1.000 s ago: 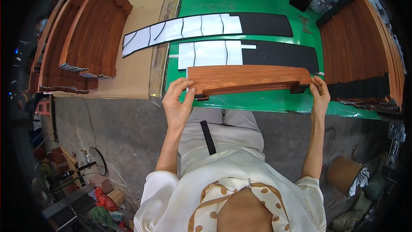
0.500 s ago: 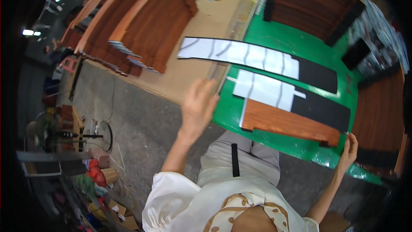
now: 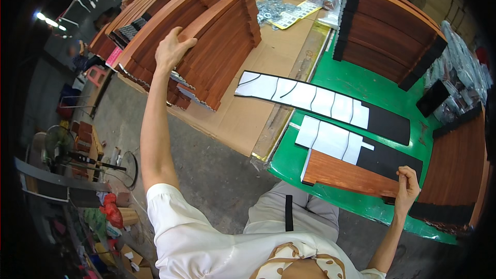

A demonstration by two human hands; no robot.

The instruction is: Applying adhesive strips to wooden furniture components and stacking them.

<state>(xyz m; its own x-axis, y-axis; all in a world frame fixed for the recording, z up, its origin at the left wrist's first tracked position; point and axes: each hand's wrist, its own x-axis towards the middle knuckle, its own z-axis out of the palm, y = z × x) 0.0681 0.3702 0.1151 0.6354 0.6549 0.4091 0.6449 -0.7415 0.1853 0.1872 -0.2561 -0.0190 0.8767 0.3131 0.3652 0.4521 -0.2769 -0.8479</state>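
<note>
My left hand (image 3: 173, 50) reaches to the back left, onto a row of curved reddish-brown wood-grain panels (image 3: 219, 51) standing on edge. Its thumb and fingers are spread over their upper edges. My right hand (image 3: 408, 183) is closed in a pinch above the right end of a black strip (image 3: 385, 163); what it pinches, if anything, is too small to make out. Left of that hand lies a flat wood-grain panel (image 3: 346, 175), beside the black strip with its white backing (image 3: 328, 139). Farther off, a longer black strip with white backing sections (image 3: 315, 101) lies slantwise.
Brown cardboard (image 3: 227, 126) adjoins the green tabletop (image 3: 284, 163). More panels stand at the back right (image 3: 390, 33) and far right (image 3: 457, 157). Metal rings (image 3: 279, 11) and a yellow sheet (image 3: 297, 15) lie at the back. A fan (image 3: 129, 169) stands left on the floor.
My left hand has moved from above the table's near edge, away and left onto the standing panels. My right hand has shifted slightly along the panel's right end. The whole view has tilted.
</note>
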